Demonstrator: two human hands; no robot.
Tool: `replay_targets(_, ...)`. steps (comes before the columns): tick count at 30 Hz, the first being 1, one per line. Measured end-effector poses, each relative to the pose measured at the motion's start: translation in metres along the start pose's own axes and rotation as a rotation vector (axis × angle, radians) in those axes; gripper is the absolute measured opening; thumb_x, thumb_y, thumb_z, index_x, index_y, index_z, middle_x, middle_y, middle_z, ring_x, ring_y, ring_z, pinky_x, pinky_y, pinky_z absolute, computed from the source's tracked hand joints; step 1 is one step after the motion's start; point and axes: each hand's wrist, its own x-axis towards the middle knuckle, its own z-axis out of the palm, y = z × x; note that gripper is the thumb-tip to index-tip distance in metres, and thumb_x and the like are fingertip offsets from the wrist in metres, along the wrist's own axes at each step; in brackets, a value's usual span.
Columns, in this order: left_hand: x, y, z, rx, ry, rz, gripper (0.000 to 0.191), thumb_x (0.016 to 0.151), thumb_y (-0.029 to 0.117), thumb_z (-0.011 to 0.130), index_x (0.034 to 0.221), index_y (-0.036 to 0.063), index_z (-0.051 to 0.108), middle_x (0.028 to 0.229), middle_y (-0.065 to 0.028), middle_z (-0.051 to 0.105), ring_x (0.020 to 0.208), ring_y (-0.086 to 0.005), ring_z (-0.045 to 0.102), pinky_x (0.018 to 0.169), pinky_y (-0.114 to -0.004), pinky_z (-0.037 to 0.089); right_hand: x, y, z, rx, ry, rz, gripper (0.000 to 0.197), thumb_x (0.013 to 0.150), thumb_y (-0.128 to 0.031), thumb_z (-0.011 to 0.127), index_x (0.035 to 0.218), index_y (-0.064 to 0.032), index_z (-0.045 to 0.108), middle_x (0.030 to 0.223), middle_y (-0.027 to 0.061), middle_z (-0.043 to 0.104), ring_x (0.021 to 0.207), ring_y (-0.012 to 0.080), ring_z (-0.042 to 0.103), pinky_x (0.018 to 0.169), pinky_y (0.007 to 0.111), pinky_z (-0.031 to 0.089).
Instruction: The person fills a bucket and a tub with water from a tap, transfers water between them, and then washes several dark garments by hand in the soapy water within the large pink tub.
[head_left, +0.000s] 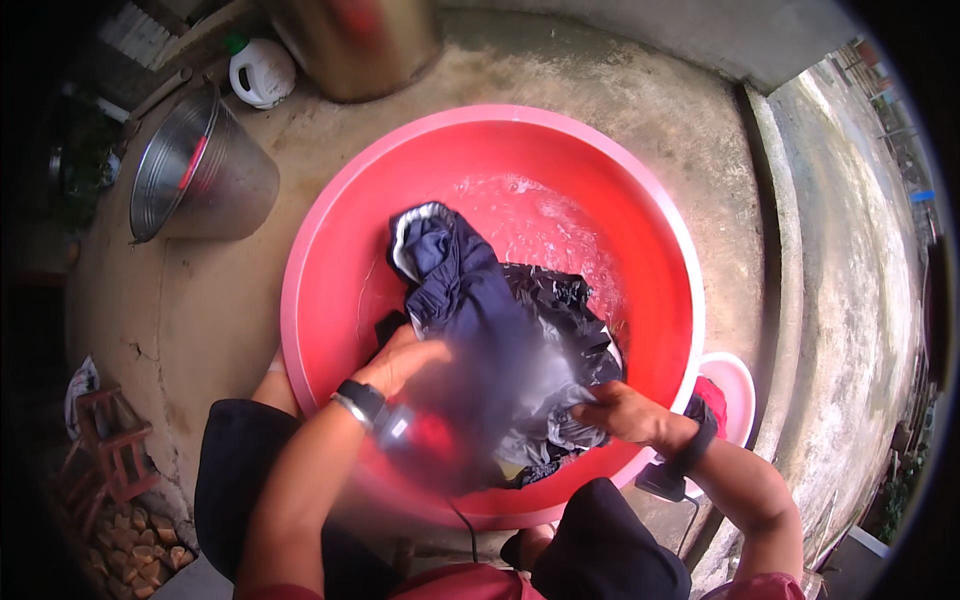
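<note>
A large pink-red plastic basin (330, 202) with shallow, bubbly water (525, 202) stands before me. In it lies a heap of wet clothes: a dark navy garment with a pale lining (480, 285), a black patterned one (559, 292) and a grey one (566, 420). My left hand (405, 360), with a dark band at the wrist, holds the navy garment at its left side. At the right, my right hand (626, 412) pinches the grey cloth between thumb and fingers. A blur covers part of the cloth between my hands.
A metal bucket (232, 172) stands at upper left, near a white jug with a green cap (262, 73) and a large metal container (360, 52). A smaller pink basin (739, 382) holding clothes is at right. A wooden stool (116, 442) and cut wood (135, 551) are lower left.
</note>
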Motion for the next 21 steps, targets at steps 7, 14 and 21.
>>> replay_targets(7,-0.026,0.047,-0.042,-0.242,-0.019,0.152,0.046,0.081,0.011,0.061,0.126,0.0018,0.055,0.108,-0.0064,0.066,0.099,-0.0188,0.065,0.092,-0.034,0.05,-0.033,-0.057,-0.065,0.75,0.286,-0.208,0.023,0.097,-0.016,0.054,0.102,0.0044,0.064,0.087,0.0077,0.068,0.074,0.0152,0.065,0.066,0.026,0.053)
replay_targets(14,-0.024,0.057,-0.037,0.798,0.72,0.596,0.092,0.074,0.025,0.076,0.146,0.0015,0.025,0.15,-0.0341,0.014,0.141,-0.0454,0.016,0.115,-0.046,0.02,0.073,-0.077,-0.122,0.58,0.54,-0.224,0.06,0.09,-0.022,0.066,0.139,-0.001,0.039,0.123,0.0182,0.053,0.1,0.0284,0.062,0.088,0.04,0.053)
replay_targets(21,-0.01,-0.011,0.046,0.978,0.199,0.172,0.124,0.057,0.025,0.089,0.153,0.0158,0.011,0.151,-0.0353,-0.012,0.141,-0.0536,-0.003,0.113,-0.056,0.018,0.136,-0.071,-0.079,-1.113,0.398,-0.083,0.127,0.054,-0.039,0.091,0.15,-0.0427,0.009,0.16,0.0128,-0.003,0.141,0.0476,0.015,0.1,0.071,0.03)
